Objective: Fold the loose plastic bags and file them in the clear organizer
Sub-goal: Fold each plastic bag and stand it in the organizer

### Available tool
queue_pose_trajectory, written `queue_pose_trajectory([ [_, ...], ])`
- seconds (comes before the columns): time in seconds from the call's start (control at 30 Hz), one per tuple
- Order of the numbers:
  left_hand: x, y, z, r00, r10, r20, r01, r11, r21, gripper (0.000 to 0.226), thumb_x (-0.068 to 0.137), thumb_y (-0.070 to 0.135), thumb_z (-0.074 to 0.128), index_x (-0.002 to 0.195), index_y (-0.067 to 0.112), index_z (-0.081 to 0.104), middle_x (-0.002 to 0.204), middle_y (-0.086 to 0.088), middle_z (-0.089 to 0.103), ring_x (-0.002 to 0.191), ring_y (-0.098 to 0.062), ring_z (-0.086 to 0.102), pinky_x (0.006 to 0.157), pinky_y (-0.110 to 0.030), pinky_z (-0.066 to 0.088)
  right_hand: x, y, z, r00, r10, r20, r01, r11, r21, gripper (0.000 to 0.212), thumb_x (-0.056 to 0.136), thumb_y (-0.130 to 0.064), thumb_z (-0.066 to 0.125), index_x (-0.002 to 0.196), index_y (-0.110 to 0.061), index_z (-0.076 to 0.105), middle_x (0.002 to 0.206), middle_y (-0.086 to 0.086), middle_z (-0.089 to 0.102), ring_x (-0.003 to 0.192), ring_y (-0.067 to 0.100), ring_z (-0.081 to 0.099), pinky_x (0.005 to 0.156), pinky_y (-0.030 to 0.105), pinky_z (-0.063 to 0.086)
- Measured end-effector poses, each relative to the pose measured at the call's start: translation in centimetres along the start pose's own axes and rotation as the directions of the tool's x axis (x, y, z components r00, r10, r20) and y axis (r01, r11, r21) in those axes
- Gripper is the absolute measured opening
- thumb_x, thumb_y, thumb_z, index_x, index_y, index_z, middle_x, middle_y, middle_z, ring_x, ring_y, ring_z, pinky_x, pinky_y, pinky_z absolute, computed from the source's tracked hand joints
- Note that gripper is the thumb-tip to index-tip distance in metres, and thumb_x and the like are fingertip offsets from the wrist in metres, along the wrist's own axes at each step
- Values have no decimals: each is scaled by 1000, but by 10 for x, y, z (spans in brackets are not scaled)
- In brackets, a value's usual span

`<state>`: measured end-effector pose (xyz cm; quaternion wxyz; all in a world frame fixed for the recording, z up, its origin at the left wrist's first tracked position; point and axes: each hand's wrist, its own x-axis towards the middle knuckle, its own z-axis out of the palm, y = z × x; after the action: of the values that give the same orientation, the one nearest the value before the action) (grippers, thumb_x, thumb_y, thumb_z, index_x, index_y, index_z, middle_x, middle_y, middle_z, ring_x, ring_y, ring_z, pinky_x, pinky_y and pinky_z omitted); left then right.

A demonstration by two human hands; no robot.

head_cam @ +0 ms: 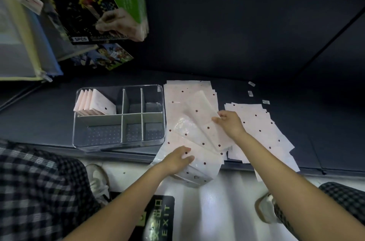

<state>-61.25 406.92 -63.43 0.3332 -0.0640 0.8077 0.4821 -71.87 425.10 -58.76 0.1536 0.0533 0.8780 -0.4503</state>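
Left grip (178, 158) flat on the near end of a bag (197, 140), fingers straight; right grip (229, 122) pinching the far edge of a folded strip (205, 114) beside the organizer (118, 118). More bags (258, 128) right of that, well away from the organizer; folded ones (94, 102) filed in its far left compartment. Near end overhanging the counter (197, 74) edge: likely to slide off if pressure eases. Slick film may spring open, creases skewing.

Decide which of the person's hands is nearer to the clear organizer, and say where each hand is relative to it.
Left. The left hand lies just off the near right corner of the clear organizer. The right hand pinches a folded bag farther right, across the bag pile.
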Motion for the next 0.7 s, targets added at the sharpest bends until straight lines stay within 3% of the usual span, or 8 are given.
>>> queue_pose_trajectory([
  [0.13,-5,29,-15,991,57,-119,-55,998,18,49,96,36,50,138,13,43,145,-4,43,129,-19,43,102,-26,34,-16,-15,-17,999,11,-34,-3,975,222,6,88,-13,63,87,-9,67,75,-1,69,69,19,64,63,27,50],
  [0.2,-12,49,-24,956,102,-273,-157,969,-189,44,93,31,57,131,9,52,133,-6,55,115,-17,54,94,-25,41,-32,-21,-19,1000,14,-11,-10,948,317,6,88,-15,63,84,-12,66,69,-4,70,63,15,64,56,23,48],
  [0.27,-23,69,-32,931,91,-353,-254,857,-449,37,91,24,62,121,5,60,113,-7,65,93,-14,61,84,-25,49,-49,-25,-16,1000,14,24,-22,920,392,6,88,-17,64,84,-13,66,73,-1,72,64,16,65,56,25,48],
  [0.4,-49,90,-36,917,65,-392,-317,715,-623,15,90,5,60,100,-2,67,92,-11,70,71,-12,66,64,-19,55,-76,-35,-5,998,-6,69,-27,888,458,13,89,-21,63,94,-9,64,92,11,72,80,24,68,75,40,53],
  [0.6,-80,86,-41,955,84,-285,-239,790,-565,27,99,16,47,102,-5,64,92,-11,69,76,-15,66,65,-20,57,-105,-56,11,973,-139,185,95,969,227,31,95,-38,50,122,-23,45,115,-7,61,104,12,62,89,35,51],
  [0.7,-87,85,-49,971,87,-221,-204,787,-583,32,101,23,41,108,1,63,101,-11,70,87,-18,67,72,-23,57,-112,-60,9,969,-120,217,44,945,326,30,95,-32,53,121,-18,51,114,-2,66,101,15,65,86,34,53],
])
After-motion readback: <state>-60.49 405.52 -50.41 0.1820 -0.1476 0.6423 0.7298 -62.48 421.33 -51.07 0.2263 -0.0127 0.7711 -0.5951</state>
